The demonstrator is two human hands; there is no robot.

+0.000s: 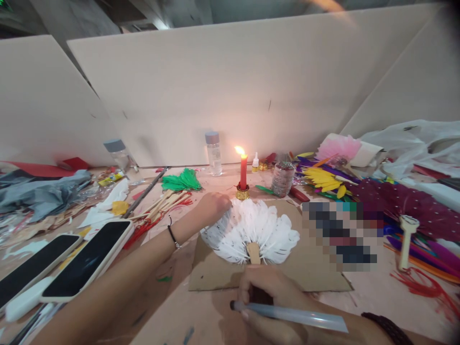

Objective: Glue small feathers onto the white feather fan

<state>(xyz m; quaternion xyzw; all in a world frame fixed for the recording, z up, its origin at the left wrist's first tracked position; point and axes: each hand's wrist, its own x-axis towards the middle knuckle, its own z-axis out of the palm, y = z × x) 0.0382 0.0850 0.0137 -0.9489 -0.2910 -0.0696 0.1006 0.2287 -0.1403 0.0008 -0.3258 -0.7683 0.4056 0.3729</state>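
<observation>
A white feather fan (247,230) with a flat wooden handle (253,253) lies on a piece of brown cardboard (312,273). My left hand (217,205) is closed at the fan's upper left edge, its fingertips hidden. In my right hand (269,292), below the handle, is a translucent glue stick (291,314) with a darkened end pointing left. The fingers of that hand curl around it close to the handle. Beyond the fan, a lit red candle (243,172) stands upright in a small gold holder (242,192).
Two phones (89,258) lie at left, near wooden sticks with red tassels (167,206). Green feathers (181,180) and clear bottles (214,155) stand toward the white board. A maroon fan (402,203) and loose feathers crowd the right; a dropper bottle (255,163) is behind the candle.
</observation>
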